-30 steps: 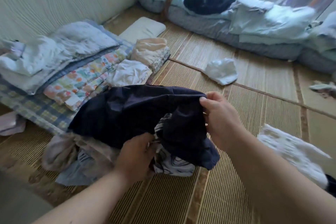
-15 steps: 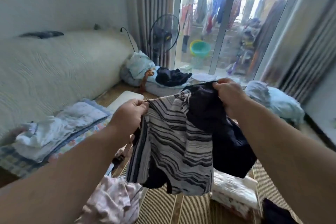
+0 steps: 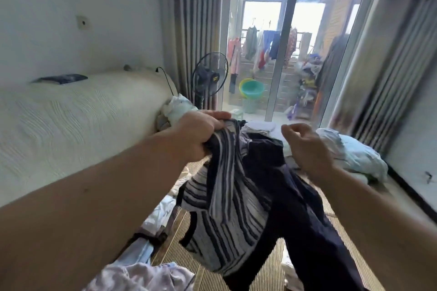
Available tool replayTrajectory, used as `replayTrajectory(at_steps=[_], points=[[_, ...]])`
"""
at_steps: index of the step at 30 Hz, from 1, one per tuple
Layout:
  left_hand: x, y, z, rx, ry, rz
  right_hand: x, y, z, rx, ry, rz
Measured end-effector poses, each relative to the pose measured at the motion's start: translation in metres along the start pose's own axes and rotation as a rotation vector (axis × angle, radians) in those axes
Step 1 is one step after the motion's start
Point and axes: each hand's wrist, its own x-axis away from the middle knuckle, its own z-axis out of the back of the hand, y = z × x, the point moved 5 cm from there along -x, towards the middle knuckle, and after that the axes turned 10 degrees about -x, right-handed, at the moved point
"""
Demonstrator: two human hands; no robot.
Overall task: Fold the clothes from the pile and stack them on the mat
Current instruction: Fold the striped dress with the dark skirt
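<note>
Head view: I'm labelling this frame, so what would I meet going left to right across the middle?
White-covered couch → left hand → striped garment → right hand → pale blue bedding bundle

Floor's a brown woven straw mat (image 3: 281,253). A crumpled pale floral garment (image 3: 142,276) lies on it bottom left, and a rumpled light-blue bedding bundle (image 3: 359,156) far right.

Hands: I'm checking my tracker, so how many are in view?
2. The left hand grips the top of the striped garment, centre frame. The right hand is to its right, fingers curled beside the dark garment, grip unclear.
</note>
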Motion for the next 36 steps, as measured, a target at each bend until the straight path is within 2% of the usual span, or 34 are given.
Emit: replayTrajectory(at_steps=[1, 3, 4, 6, 8, 12, 14, 16, 18, 19, 22, 24, 26, 27, 29, 31, 33, 34, 36], points=[[-0.007, -0.006, -0.004, 0.001, 0.008, 0.035, 0.023, -0.006, -0.007, 0.004, 0.024, 0.07], [-0.019, -0.021, -0.014, 0.027, 0.012, 0.124, 0.071, -0.009, -0.033, -0.085, -0.039, 0.091], [-0.025, -0.031, -0.018, 0.023, 0.021, 0.163, 0.089, -0.005, -0.051, -0.078, -0.096, 0.042], [-0.037, -0.046, -0.025, -0.011, 0.031, 0.184, 0.104, 0.015, -0.085, 0.093, -0.204, -0.063], [-0.046, -0.055, -0.024, -0.004, 0.026, 0.204, 0.093, 0.034, -0.096, 0.155, -0.133, -0.131], [-0.068, -0.052, 0.004, -0.103, 0.012, 0.195, 0.059, 0.032, -0.063, -0.088, 0.16, -0.211], [-0.068, -0.045, 0.017, -0.178, -0.14, 0.218, 0.042, 0.008, -0.047, -0.008, 0.181, -0.144], [-0.058, -0.036, 0.023, -0.51, -0.382, 0.205, 0.027, -0.025, -0.045, 0.039, 0.113, -0.027], [-0.056, -0.025, 0.024, -0.776, -0.502, 0.063, 0.014, -0.057, -0.05, 0.121, 0.012, 0.077], [-0.055, -0.017, 0.02, -0.796, -0.512, -0.042, 0.01, -0.073, -0.054, 0.198, -0.036, 0.124], [-0.048, 0.006, 0.0, -0.666, -0.567, -0.324, 0.0, -0.104, -0.06, 0.328, -0.097, 0.203], [-0.042, 0.017, -0.01, -0.659, -0.464, -0.48, -0.001, -0.112, -0.056, 0.222, -0.034, 0.223], [-0.037, 0.026, -0.011, -0.614, -0.338, -0.511, 0.003, -0.104, -0.049, -0.024, 0.06, 0.187], [-0.037, 0.024, -0.011, -0.528, -0.335, -0.478, 0.009, -0.093, -0.047, -0.174, 0.047, 0.15], [-0.035, 0.025, -0.01, -0.288, -0.368, -0.372, 0.022, -0.059, -0.05, -0.407, -0.129, 0.08], [-0.04, 0.03, -0.001, -0.142, -0.303, -0.292, 0.039, -0.009, -0.061, -0.309, -0.34, -0.079], [-0.044, 0.038, 0.01, -0.078, -0.219, -0.263, 0.053, 0.046, -0.073, -0.042, -0.489, -0.247], [-0.046, 0.041, 0.015, -0.046, -0.196, -0.256, 0.057, 0.067, -0.076, 0.071, -0.518, -0.301], [-0.048, 0.046, 0.028, -0.005, -0.169, -0.244, 0.059, 0.094, -0.073, 0.145, -0.499, -0.376]])
